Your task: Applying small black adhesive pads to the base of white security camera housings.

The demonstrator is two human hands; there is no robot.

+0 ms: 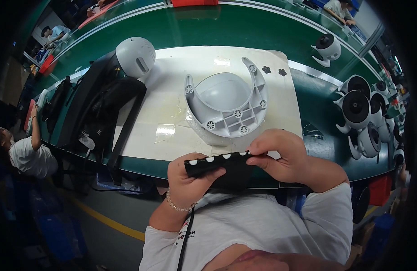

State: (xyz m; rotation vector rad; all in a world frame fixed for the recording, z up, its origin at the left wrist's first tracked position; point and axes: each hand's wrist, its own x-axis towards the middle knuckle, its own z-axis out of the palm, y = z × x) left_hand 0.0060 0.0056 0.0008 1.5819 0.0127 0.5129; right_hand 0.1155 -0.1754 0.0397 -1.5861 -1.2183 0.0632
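My left hand (pixel 188 183) grips a black strip (pixel 217 163) with a row of white round spots along its upper edge. At the strip's right end, my right hand (pixel 280 156) pinches with thumb and forefinger; whether a small piece sits between them I cannot make out. Just beyond both hands, a white plastic curved stand (pixel 226 126) rests underside up, showing ribs and several round screw bosses. Its two arms curve around a smooth white rounded shell (pixel 224 90). Two small black flower-shaped pads (pixel 274 71) lie to the right of the stand.
A white board (pixel 172 113) covers the green bench. Black bags (pixel 100 104) and a white rounded housing (pixel 136 56) are at left. Several white devices with black round fronts (pixel 356 106) cluster at right; another (pixel 327 47) stands farther back. A person (pixel 30 156) works at far left.
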